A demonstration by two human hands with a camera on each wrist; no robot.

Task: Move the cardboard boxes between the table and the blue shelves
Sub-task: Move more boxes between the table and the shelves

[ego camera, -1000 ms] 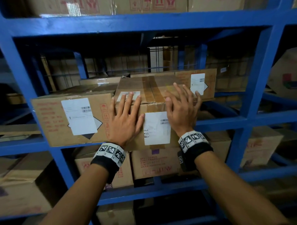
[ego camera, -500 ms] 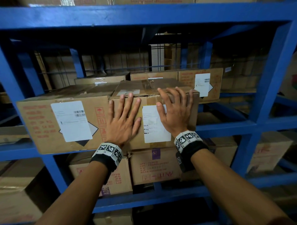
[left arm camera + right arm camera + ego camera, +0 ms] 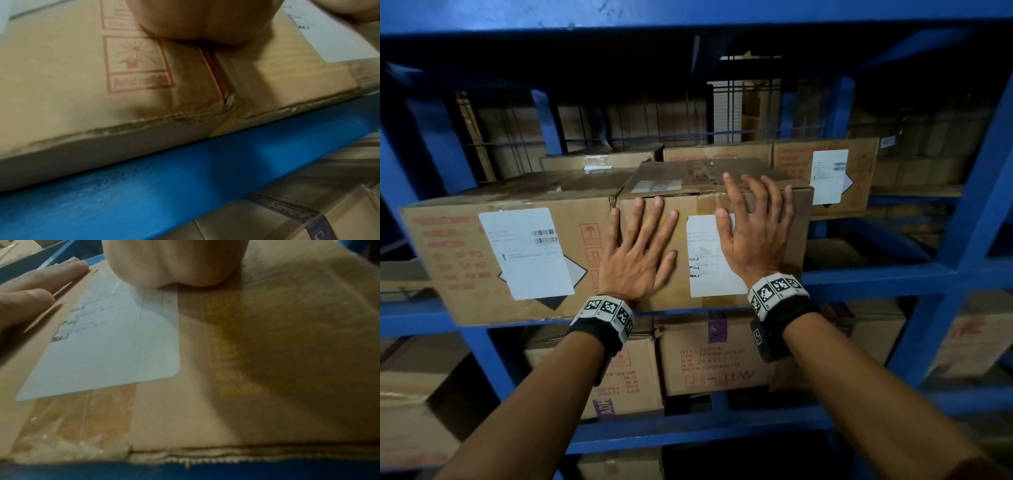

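Observation:
A brown cardboard box (image 3: 688,192) with a white label (image 3: 709,274) on its front sits on the middle level of the blue shelves (image 3: 876,277). My left hand (image 3: 640,246) lies flat on the left part of its front face, fingers spread and straight. My right hand (image 3: 753,219) presses flat on the right part, fingertips reaching over the top front edge. The left wrist view shows the heel of my left hand (image 3: 203,21) on the box's lower corner, just above the blue shelf beam (image 3: 164,170). The right wrist view shows my right palm (image 3: 174,262) on the label (image 3: 115,340).
A wider box (image 3: 510,253) with a white label stands tight against the left side. Another labelled box (image 3: 825,178) stands behind to the right, and more boxes (image 3: 719,356) fill the level below. A blue upright (image 3: 969,219) stands at the right.
The box has slid deeper into the shelf and now stands nearly flush with the left box. Both hands stayed flat on its front, and my view moved closer.

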